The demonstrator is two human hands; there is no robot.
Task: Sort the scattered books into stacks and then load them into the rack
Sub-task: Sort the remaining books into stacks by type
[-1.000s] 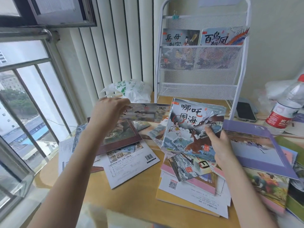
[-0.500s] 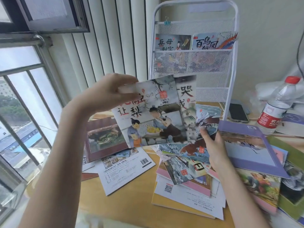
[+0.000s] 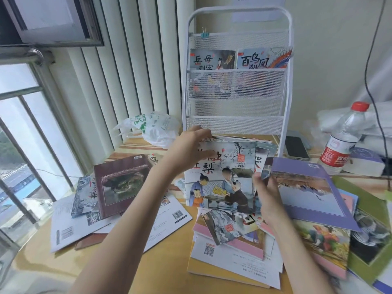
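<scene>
**Head view: picture book held between both hands**

Your left hand [image 3: 191, 149] grips the picture book [image 3: 222, 177] at its top-left corner; your right hand [image 3: 267, 194] pinches its right edge. The rack [image 3: 237, 122] stands directly beyond, nearer your left hand; the book's long axis is upright.

A lived-in room in a home or dormitory, high up in a building: a barred window [image 3: 25, 145] looks down on rooftops, vertical blinds [image 3: 127, 71] hang beside it, and a wooden bench [image 3: 165, 262] carries picture books [image 3: 222, 183], a white mesh rack [image 3: 237, 81], a water bottle [image 3: 343, 141], a phone [image 3: 296, 147] and a plastic bag [image 3: 154, 128].
</scene>
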